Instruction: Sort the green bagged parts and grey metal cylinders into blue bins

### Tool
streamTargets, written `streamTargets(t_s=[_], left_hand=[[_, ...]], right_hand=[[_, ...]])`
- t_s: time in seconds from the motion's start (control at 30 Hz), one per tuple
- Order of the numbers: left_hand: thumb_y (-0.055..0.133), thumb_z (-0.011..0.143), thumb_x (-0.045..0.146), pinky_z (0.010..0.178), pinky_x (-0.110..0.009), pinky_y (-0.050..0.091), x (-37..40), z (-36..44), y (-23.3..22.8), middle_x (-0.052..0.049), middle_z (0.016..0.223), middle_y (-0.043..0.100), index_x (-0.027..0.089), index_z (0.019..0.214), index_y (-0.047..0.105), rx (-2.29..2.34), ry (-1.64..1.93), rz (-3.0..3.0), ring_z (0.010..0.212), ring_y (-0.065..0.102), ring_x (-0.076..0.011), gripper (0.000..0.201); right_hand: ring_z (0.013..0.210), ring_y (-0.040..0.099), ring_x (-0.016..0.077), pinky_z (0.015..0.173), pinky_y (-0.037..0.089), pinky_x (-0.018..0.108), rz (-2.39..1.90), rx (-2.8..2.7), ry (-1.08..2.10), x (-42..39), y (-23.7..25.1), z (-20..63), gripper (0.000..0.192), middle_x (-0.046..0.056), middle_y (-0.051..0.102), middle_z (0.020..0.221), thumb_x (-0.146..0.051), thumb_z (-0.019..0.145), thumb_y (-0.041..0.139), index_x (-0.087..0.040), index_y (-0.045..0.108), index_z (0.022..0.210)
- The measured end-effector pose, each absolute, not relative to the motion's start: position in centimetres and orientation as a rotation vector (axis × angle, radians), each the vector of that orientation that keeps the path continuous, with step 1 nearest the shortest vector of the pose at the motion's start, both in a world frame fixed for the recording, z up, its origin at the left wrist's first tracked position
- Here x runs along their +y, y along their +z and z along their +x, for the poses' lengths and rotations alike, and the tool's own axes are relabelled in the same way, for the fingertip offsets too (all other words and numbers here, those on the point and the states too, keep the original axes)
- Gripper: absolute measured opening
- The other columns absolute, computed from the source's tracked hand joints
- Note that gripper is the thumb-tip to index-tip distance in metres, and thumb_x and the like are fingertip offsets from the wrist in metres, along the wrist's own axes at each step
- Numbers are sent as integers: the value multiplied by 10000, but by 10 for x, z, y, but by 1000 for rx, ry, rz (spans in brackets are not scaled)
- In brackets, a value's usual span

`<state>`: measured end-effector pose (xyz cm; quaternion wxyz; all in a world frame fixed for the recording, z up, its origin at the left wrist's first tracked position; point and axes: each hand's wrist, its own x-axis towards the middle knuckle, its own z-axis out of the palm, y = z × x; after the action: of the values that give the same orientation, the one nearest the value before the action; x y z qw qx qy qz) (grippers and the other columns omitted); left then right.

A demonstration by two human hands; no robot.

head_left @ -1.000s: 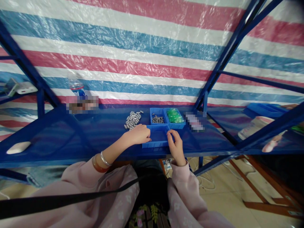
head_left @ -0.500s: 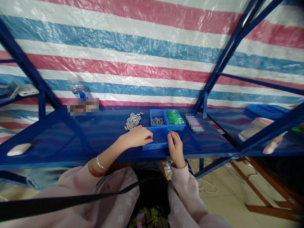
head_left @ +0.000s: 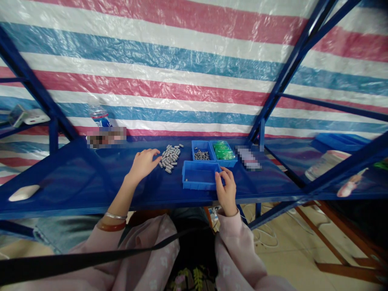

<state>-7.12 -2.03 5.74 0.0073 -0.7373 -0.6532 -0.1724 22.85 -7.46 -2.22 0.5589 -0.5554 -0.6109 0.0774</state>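
My left hand (head_left: 145,163) is at the left edge of a loose pile of small metal cylinders (head_left: 170,156) on the blue table, its fingers apart and nothing seen in them. My right hand (head_left: 226,190) grips the right end wall of a blue plastic bin (head_left: 198,185), thumb and fingers closed over the rim. Inside that bin, one tiny pale piece lies near the left end. Behind it stands a second blue bin (head_left: 196,145) with small dark metal parts (head_left: 201,155). Beside that, another bin holds green plastic pieces (head_left: 223,150).
A blurred-out phone-like object (head_left: 248,157) lies right of the bins. At the back left stands a water bottle (head_left: 101,117) by another blurred item. A white mouse-shaped object (head_left: 24,192) is at far left. Blue metal posts (head_left: 274,91) rise at both sides before a striped sheet (head_left: 169,68).
My left hand has moved left from over the front bin to the metal pile. A tiny piece now shows in the bin. My right hand keeps its hold on the bin's end.
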Motion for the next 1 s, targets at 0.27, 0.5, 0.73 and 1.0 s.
streamTargets(t_s=[0.27, 0.5, 0.73, 1.0], left_hand=[[546, 880, 338, 922, -383, 406, -28, -69, 28, -76, 1152, 687, 214, 1100, 631, -2061, -424, -2446, 1113, 599, -272, 266], [552, 886, 313, 973, -399, 417, -26, -67, 26, -82, 1219, 646, 205, 1142, 610, -1977, -804, -2481, 1156, 575, -257, 284], [567, 914, 346, 1004, -315, 399, -40, -10, 63, -45, 1133, 698, 216, 1115, 655, -1293, -846, -3064, 1082, 619, -190, 254], [611, 756, 83, 769, -221, 456, -25, 30, 77, -18, 856, 757, 203, 863, 751, -1258, -1, -3200, 838, 691, -162, 214]], right_hand=[[1181, 560, 283, 932, 432, 411, -1285, -1437, 219, -74, -22, 230, 309, 128, 617, 1116, -458, 906, 536, -214, 551, 717], [1171, 564, 289, 931, 433, 417, -1249, -1468, 175, -70, -26, 233, 314, 122, 626, 1074, -473, 871, 583, -220, 532, 694], [1158, 569, 285, 935, 433, 425, -1276, -1457, 198, -74, -22, 230, 304, 124, 615, 1106, -464, 884, 571, -220, 534, 706], [1145, 576, 282, 940, 433, 425, -1275, -1457, 185, -75, -20, 230, 300, 120, 619, 1101, -456, 886, 568, -221, 539, 701]])
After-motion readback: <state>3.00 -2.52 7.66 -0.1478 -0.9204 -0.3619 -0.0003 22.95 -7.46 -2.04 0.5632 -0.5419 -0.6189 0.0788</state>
